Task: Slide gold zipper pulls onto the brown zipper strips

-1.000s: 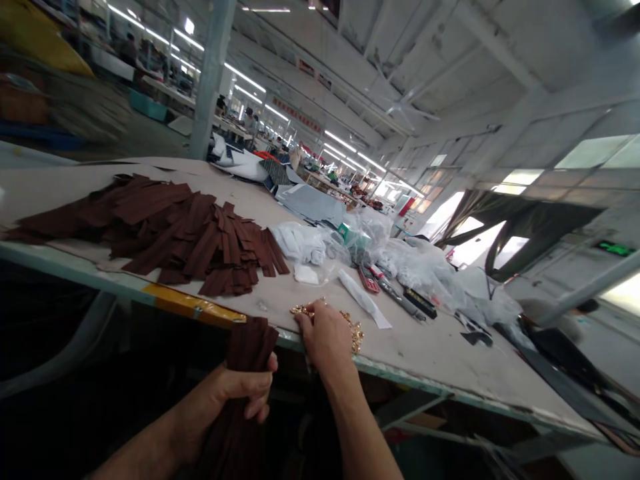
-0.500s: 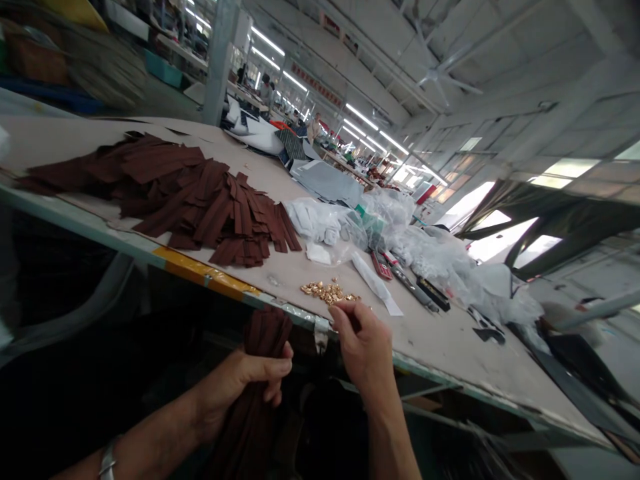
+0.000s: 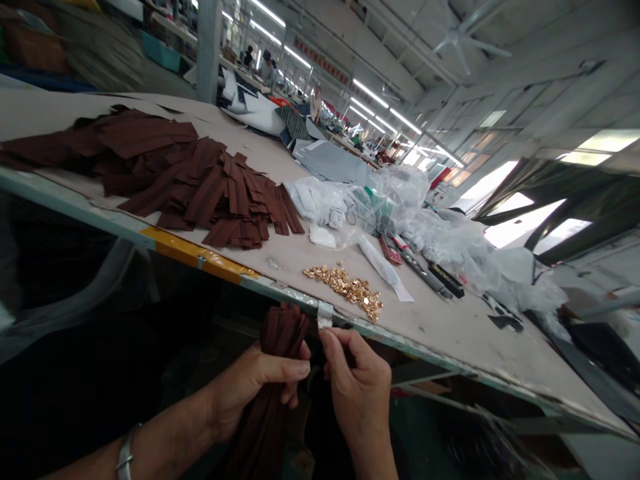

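Okay, the bundle of brown strips (image 3: pixel 283 331) is off the table (image 3: pixel 450 333), top ends up, just in front of the near edge. Left hand (image 3: pixel 273 373) is wrapped round it below those ends, thumb across the front. Right hand (image 3: pixel 360 380) has thumb and index pinched at the lower end of a small metal bracket (image 3: pixel 325 315) on the edge; from my end I can't tell if they touch it or grip anything. Gold metal pieces (image 3: pixel 345 287) lie loose on the tabletop near the bracket. Risks, my read: slack in the left grip would let strips slide out and drop; a knock from the right arm could sweep gold bits over the edge, since I see no rim. The unbound heap of brown strips (image 3: pixel 200 180) at left could slide if snagged. Containers: clear plastic bags (image 3: pixel 320 200) behind the gold hold white material, details blurred; a green item (image 3: pixel 379 208) sits among them, inside or out unclear. Teal bin (image 3: pixel 161 51) in the background: can't make out contents.
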Demonstrator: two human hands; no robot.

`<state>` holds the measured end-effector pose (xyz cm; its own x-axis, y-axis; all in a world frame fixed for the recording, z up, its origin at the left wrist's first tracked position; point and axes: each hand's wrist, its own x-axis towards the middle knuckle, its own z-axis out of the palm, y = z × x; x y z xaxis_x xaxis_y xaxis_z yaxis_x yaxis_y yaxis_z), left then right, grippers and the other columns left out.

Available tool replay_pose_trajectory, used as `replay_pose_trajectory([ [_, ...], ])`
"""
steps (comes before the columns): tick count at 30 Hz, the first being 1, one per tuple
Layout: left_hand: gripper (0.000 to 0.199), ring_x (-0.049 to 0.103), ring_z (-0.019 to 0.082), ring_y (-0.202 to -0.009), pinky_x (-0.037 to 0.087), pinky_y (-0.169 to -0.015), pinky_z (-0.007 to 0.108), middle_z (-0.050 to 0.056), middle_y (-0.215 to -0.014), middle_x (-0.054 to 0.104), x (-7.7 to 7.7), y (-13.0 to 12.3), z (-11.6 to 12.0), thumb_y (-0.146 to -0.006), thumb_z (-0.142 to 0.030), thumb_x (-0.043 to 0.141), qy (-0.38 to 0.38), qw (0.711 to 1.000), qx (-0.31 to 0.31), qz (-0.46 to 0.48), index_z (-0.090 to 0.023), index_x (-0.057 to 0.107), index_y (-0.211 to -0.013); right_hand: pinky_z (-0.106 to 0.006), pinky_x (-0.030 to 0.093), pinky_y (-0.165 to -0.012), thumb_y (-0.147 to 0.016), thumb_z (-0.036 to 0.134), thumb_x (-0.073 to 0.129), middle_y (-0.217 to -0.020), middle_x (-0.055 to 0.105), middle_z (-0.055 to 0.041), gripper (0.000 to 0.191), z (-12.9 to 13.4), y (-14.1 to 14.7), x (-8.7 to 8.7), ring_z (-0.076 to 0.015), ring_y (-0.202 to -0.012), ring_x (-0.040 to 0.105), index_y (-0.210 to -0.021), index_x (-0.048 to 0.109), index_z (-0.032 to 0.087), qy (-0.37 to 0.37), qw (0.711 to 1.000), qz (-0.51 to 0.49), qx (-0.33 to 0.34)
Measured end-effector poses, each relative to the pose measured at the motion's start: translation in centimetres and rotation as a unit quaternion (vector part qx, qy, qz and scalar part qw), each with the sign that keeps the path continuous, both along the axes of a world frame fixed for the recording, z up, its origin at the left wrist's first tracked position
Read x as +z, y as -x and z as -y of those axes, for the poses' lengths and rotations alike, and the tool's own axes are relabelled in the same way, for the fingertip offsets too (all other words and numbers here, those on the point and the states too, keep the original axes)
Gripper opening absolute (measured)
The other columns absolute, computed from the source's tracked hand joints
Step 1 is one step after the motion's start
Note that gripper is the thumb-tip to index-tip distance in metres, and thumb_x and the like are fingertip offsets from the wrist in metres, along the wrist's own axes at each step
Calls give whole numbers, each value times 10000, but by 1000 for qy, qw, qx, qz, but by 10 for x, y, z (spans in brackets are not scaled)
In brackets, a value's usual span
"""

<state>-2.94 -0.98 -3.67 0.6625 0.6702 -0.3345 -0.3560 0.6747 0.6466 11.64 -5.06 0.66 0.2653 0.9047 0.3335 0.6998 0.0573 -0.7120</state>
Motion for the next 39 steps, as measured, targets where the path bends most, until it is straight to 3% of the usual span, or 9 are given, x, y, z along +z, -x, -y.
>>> replay_pose_trajectory([
  [6,240,488,123,-430,447,-548,287,-38,-425,565,-3,5,-1,-621,-240,757,-8,998,-43,33,-170,655,-827,-232,432,-501,-889,339,571,-593,641,-3,228,3,5,-1,-137,-494,559,-861,741,189,-13,1000,5,-5],
  [11,230,499,113,-441,443,-562,285,-37,-459,569,-4,9,1,-643,-217,723,-16,996,-60,58,-161,660,-857,-219,429,-497,-887,372,578,-561,612,24,242,0,6,-2,-124,-489,536,-804,715,191,21,998,-62,-25],
  [16,238,510,111,-452,427,-553,282,-39,-506,590,-8,9,2,-649,-211,727,-26,993,-89,75,-176,661,-875,-218,444,-549,-897,352,565,-649,650,17,208,-8,6,-3,-123,-547,559,-837,680,189,6,998,-51,-21],
  [21,290,502,97,-462,421,-545,260,-54,-524,599,-2,5,4,-579,-192,786,-43,997,-60,25,-185,653,-836,-214,410,-516,-878,354,586,-603,577,45,180,-9,3,-5,-113,-520,516,-931,646,193,1,998,-53,-36],
  [25,308,473,86,-478,370,-500,220,-76,-518,565,4,2,4,-537,-164,818,-57,998,-27,-30,-183,646,-792,-205,380,-479,-807,358,647,-571,514,56,186,5,4,-2,-103,-508,463,-737,579,200,-8,986,-165,-16],
  [29,297,595,159,-716,469,-698,276,-12,-731,684,5,-1,4,-570,-171,825,-97,994,-16,-39,-163,690,-834,-200,353,-454,-659,289,772,-624,550,49,228,16,12,0,-94,-511,444,-737,580,195,69,965,-251,33],
  [32,338,627,217,-846,476,-784,313,20,-834,722,7,-4,6,-576,-154,826,-103,994,-27,-39,-162,716,-895,-201,388,-487,-704,285,752,-628,577,37,183,17,14,-1,-97,-529,484,-734,602,183,81,959,-269,37],
  [39,254,537,97,-542,432,-530,199,-8,-622,666,7,-5,12,-620,-294,831,-85,996,22,-35,-144,682,-760,-142,343,-415,-800,360,709,-461,503,73,287,14,-1,-16,-38,-406,404,-648,576,156,82,924,-369,56],
])
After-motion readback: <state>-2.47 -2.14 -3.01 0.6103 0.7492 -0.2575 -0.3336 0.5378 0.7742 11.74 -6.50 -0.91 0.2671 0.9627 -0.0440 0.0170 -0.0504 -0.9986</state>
